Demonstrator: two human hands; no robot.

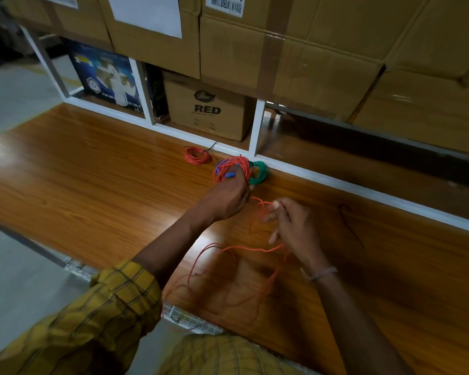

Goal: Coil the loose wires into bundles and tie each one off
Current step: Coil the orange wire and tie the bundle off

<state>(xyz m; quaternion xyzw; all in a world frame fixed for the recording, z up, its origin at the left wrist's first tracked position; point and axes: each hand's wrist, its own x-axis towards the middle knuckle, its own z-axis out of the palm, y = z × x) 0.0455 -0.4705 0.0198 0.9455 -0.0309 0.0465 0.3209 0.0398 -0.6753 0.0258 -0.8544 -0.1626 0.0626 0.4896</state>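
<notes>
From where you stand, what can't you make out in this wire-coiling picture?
Head view only:
- Blue wire: mostly hidden by the orange coil that the left hand grips.
- Green bundle: partly behind that coil; a tie cannot be seen.
- Right hand: blurred, its pinch on the loose orange wire unclear.
- Small print on the RED box: too small.

Tied coil point(197, 155) on table point(92, 185), boxes point(209, 109) behind

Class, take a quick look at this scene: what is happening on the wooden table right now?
A person is coiling an orange wire. The left hand grips a part-wound orange coil, while the right hand pinches the loose strand, which trails in loops across the wooden table. A finished orange bundle and a green bundle lie by the white frame behind.
</notes>
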